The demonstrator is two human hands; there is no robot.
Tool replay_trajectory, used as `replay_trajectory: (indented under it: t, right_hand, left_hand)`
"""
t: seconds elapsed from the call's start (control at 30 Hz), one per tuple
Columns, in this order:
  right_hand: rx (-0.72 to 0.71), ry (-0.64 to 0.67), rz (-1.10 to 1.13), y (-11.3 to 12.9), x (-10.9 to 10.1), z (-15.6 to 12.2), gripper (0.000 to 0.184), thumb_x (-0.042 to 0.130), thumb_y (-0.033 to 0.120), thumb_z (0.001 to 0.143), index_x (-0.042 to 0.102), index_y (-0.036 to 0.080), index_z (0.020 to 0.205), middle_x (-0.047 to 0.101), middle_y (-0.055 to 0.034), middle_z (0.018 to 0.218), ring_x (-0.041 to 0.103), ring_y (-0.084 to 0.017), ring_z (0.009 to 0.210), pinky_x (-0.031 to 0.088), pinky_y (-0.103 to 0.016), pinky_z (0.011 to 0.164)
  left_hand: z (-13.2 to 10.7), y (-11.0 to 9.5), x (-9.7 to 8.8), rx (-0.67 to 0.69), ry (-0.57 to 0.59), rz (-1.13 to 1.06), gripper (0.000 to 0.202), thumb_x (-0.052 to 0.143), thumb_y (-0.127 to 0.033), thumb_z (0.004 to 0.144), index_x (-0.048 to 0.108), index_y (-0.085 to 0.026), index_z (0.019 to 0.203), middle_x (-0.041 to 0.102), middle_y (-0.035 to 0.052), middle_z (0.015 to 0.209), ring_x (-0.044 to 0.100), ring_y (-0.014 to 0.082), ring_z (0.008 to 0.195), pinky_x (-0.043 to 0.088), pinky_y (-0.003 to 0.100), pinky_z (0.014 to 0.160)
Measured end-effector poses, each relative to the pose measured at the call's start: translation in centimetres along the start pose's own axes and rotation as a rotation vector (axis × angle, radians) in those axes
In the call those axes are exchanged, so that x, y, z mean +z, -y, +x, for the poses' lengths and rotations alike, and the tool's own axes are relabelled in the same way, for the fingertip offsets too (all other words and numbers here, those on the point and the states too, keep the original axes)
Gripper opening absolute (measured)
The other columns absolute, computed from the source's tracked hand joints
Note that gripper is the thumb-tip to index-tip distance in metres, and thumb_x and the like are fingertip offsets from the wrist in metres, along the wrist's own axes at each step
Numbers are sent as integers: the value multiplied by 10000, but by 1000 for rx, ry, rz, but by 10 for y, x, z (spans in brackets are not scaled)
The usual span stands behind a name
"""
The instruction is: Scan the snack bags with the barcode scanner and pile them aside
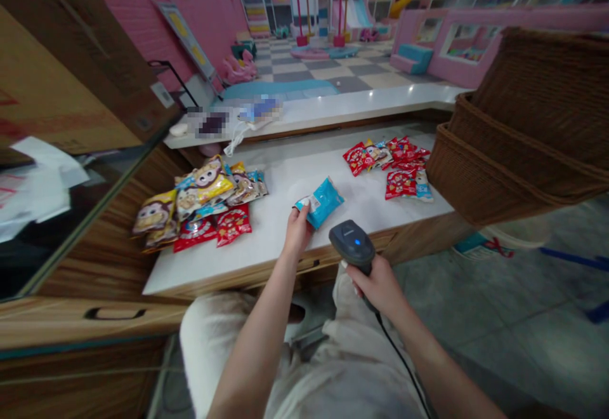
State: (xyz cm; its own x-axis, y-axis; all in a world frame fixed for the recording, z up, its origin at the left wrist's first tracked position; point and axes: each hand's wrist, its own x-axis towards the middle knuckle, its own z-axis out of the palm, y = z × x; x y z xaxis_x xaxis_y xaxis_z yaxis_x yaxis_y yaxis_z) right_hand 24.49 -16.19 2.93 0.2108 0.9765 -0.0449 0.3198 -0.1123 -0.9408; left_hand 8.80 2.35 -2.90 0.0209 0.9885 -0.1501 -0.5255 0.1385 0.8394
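Note:
My left hand grips a blue snack bag by its near left end, thumb on top, above the white counter. My right hand is wrapped round the handle of a dark grey barcode scanner, on which a blue light glows. The scanner's head is close to the bag's near right side, apart from it. A black cord runs down from the handle. On the left lies a pile of yellow, red and blue snack bags. Mostly red snack bags form a second group on the right.
Stacked wicker baskets stand at the counter's right end. A large cardboard box and white papers are at the left. Behind runs a raised white ledge with a white cable. A bucket is on the floor.

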Motion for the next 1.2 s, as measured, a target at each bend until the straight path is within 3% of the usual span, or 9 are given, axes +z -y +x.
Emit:
replay_trajectory:
  t: [0.23, 0.53, 0.77, 0.87, 0.97, 1.1, 1.2]
  right_hand:
    - [-36, -17, -48, 14, 5, 6, 266, 689, 463, 812, 571, 314, 627, 602, -2, 432, 690, -264, 500, 489, -310, 540]
    - [-49, -8, -61, 16, 7, 7, 302, 679, 484, 840, 566, 318, 614, 586, -10, 423, 747, -293, 570, 499, -307, 544]
    - [-27, -13, -41, 15, 7, 5, 301, 698, 496, 831, 574, 314, 626, 581, 2, 427, 709, -270, 515, 494, -307, 532]
    - [-16, -24, -13, 13, 5, 4, 312, 702, 519, 827, 582, 306, 633, 589, -3, 437, 672, -254, 480, 479, -311, 507]
    - [-6, -31, 11, 12, 3, 4, 331, 715, 537, 819, 589, 298, 628, 599, -8, 442, 636, -236, 444, 483, -317, 497]
    - [18, -6, 40, 10, 3, 4, 356, 731, 547, 826, 583, 296, 623, 592, 4, 432, 611, -216, 393, 490, -315, 491]
    - [16, 10, 26, 9, 5, 4, 362, 736, 538, 842, 579, 296, 623, 588, 10, 425, 625, -220, 390, 496, -313, 499]
  left_hand:
    - [-4, 1, 2, 82, 101, 20, 622, 957, -640, 757, 790, -216, 1180, 860, 88, 1199, 767, 300, 1278, 580, 459, 1160]
    - [-1, 4, 1, 127, 104, 79, 651, 904, -605, 789, 787, -185, 1273, 852, 122, 1235, 793, 318, 1206, 598, 451, 1112]
    - [-3, 3, 2, 104, 104, 70, 663, 899, -650, 809, 790, -187, 1270, 846, 127, 1258, 765, 318, 1272, 575, 476, 1162]
    - [-5, -10, 0, 192, 49, 213, 623, 838, -645, 881, 792, -190, 1304, 842, 123, 1276, 768, 314, 1255, 570, 472, 1171]
    - [-9, -36, -11, 373, -47, 427, 543, 723, -607, 993, 779, -202, 1350, 830, 126, 1313, 764, 315, 1268, 565, 475, 1183]
    - [-16, -74, -44, 682, -115, 891, 383, 590, -437, 1088, 766, -241, 1366, 777, 122, 1454, 705, 324, 1385, 507, 537, 1269]
    - [-23, -83, -76, 772, -82, 1213, 337, 567, -324, 1059, 792, -252, 1299, 749, 125, 1513, 661, 361, 1453, 443, 628, 1316]
